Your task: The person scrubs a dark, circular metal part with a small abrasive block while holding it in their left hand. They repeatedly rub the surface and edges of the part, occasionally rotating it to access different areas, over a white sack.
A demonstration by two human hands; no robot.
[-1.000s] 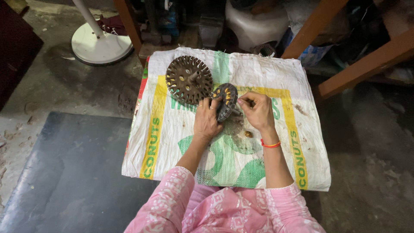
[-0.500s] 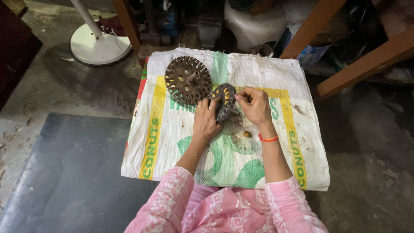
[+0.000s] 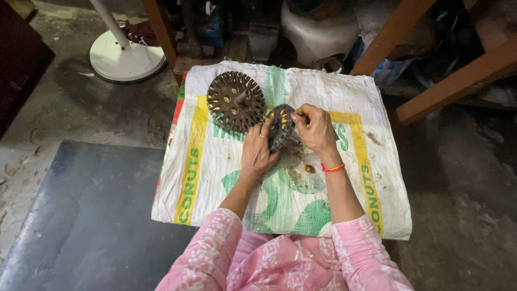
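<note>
A dark round motor stator (image 3: 280,126) with yellowish slot inserts stands on edge on a white woven sack (image 3: 344,91) spread on the floor. My left hand (image 3: 257,152) grips its lower left side and holds it upright. My right hand (image 3: 315,128) pinches at the stator's upper right rim, fingers closed on it. A rusty brown round rotor cover (image 3: 235,101) with a short centre shaft lies flat on the sack, just left of and behind the stator. A small brown scrap (image 3: 309,168) lies on the sack below my right wrist.
A dark grey mat (image 3: 86,215) lies on the concrete floor to the left. A white fan base (image 3: 125,55) with its pole stands at the back left. Wooden beams (image 3: 458,81) slant at the right, and a white bucket (image 3: 315,32) and clutter sit behind the sack.
My right hand has shifted slightly left, closer onto the stator's upper rim. The left hand and the stator stay in place.
</note>
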